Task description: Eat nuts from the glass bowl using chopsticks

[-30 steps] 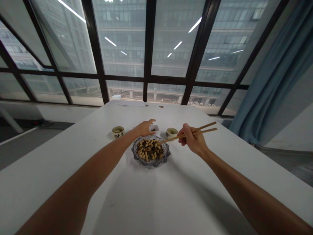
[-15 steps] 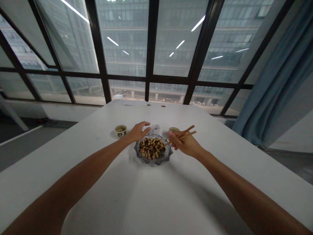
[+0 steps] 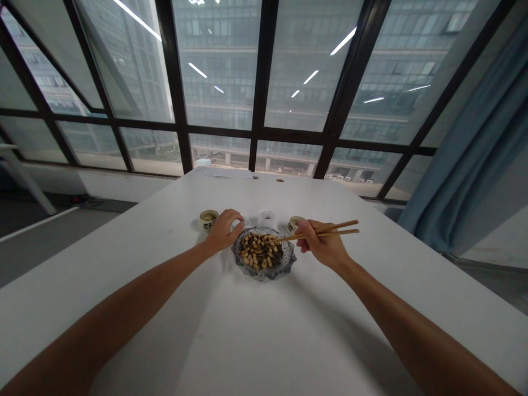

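A scalloped clear glass bowl [image 3: 264, 275] holds a heap of peanuts mixed with dark seeds or similar bits [image 3: 262, 250]. My right hand [image 3: 324, 245] is closed on a pair of wooden chopsticks [image 3: 338, 229], whose tips reach into the right side of the heap. At the bowl's far left edge, my left hand [image 3: 225, 231] is curled, thumb and forefinger closing about a small white object [image 3: 246, 222] that is mostly hidden. Whether the hand also touches the bowl's rim cannot be made out.
A lettered cup [image 3: 208, 220] stands left of my left hand. Another lettered cup [image 3: 294, 223] is partly behind my right hand. Between them sits a small white container [image 3: 266, 218]. Papers [image 3: 223, 172] lie at the white table's [image 3: 247, 330] far end, by the windows.
My left hand has drawn back slightly leftward from the white container, its fingers curling in. The chopsticks have swung flatter, their rear ends moving right and down. The view has shifted slightly.
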`<state>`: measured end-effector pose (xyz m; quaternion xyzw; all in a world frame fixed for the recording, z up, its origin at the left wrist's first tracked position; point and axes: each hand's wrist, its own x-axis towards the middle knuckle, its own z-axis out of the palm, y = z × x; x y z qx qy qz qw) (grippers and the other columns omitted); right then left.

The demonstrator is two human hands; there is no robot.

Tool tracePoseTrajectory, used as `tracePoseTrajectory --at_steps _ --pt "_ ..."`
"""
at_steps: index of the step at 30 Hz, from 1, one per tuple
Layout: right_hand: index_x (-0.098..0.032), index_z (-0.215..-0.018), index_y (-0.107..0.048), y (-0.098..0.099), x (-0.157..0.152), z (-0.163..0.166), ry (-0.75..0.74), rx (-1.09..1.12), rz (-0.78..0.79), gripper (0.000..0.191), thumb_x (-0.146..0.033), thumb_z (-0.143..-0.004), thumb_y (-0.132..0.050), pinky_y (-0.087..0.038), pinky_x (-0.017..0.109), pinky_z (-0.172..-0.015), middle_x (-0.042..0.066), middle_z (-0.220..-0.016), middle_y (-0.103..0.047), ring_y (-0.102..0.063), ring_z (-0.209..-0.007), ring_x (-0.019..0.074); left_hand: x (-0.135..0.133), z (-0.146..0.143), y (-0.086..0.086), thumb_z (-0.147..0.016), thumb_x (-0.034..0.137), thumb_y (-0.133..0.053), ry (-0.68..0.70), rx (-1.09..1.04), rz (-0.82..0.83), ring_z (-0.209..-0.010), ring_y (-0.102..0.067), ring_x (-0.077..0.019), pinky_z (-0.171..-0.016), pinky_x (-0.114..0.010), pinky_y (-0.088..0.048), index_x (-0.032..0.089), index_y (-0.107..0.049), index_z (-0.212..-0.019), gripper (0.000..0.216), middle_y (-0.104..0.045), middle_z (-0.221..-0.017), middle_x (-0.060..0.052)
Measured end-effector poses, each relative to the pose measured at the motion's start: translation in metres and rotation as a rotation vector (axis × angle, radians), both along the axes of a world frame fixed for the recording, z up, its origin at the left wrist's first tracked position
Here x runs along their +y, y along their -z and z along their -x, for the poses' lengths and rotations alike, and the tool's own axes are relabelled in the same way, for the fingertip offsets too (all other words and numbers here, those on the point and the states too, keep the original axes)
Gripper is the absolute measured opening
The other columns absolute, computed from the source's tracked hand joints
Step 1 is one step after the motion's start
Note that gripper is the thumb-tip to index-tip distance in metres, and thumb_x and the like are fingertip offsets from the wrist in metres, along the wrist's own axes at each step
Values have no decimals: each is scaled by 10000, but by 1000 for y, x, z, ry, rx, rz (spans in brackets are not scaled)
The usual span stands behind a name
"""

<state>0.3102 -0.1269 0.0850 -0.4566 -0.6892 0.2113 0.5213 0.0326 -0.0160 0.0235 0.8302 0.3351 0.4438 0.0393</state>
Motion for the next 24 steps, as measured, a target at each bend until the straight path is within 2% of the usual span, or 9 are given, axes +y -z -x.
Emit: tracePoseTrajectory --at_steps 3,6,10,13,18,24 --pt "-177 -661 -651 -3 -4 -1 -24 -11 43 621 -742 -881 -518 -379 211 -290 7 -449 -592 -513 -314 111 3 -1 -5 -952 334 -430 -110 55 62 -802 -612 -215 -818 -377 -504 196 -622 -818 272 -650 -797 -66" --pt "-177 -642 -649 -2 -3 -1 -25 -71 56 643 -759 -875 -505 -407 212 -307 24 -465 -615 -549 -337 120 8 -5 -8 -963 349 -417 -148 31 143 -709 -596 -195 -716 -335 -481 194 -628 -834 292 -646 -744 -42" --pt "-178 -644 -660 -1 1 -3 -8 -166 47 623 -730 -893 -512 -472 218 -365 48 -523 -665 -622 -406 140 14 -12 -9 -957 350 -430 -141 -4 154 -732 -608 -195 -717 -329 -474 193 -624 -850 271 -667 -780 -46" --pt "-181 -664 -675 0 0 -5 21 -163 31 605 -704 -915 -502 -488 227 -381 52 -551 -684 -639 -423 148 12 -11 -4 -963 372 -426 -86 -72 165 -762 -619 -192 -715 -316 -476 192 -615 -871 277 -671 -814 -49" --pt "-201 -637 -666 8 -2 -3 -25 -155 38 567 -655 -938 -510 -507 250 -393 43 -543 -682 -652 -433 163 -1 -1 11 -955 399 -425 -49 -134 227 -629 -548 -157 -638 -287 -428 193 -611 -845 298 -607 -686 -1" --pt "-213 -643 -682 21 2 -2 -53 -116 40 529 -636 -928 -543 -538 272 -414 31 -546 -691 -654 -437 167 -9 1 21 -950 358 -391 -52 -178 300 -655 -554 -157 -665 -284 -424 189 -619 -838 305 -597 -677 8"
